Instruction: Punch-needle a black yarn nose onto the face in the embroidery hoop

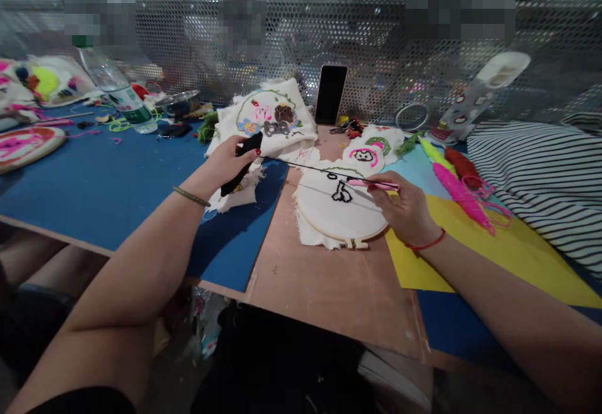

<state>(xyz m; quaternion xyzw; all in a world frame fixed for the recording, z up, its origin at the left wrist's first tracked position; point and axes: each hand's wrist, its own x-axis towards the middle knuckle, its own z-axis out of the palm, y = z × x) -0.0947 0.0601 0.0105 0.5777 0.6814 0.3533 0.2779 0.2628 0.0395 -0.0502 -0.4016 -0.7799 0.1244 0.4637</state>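
Observation:
My left hand point(234, 162) grips a skein of black yarn point(242, 164) above the table's left part. From it a black strand point(305, 166) runs taut to the right. My right hand point(399, 204) is closed around a pink punch needle point(360, 182), where the strand ends up. Under the strand lies a round embroidery hoop point(341, 219) with white cloth, marked by black stitching point(342, 193) and a green stitched line. The hoop's clamp points toward me. Below my left hand is a small frayed cloth piece point(244, 196).
Behind stand a dark phone point(332, 94), an embroidered cloth point(268, 119) and a plastic bottle point(120, 94). Pink yarn point(463, 197), a yellow sheet point(493, 248) and striped fabric point(531, 175) lie right. Another hoop point(28, 149) sits far left. A perforated metal wall point(291, 37) borders the table.

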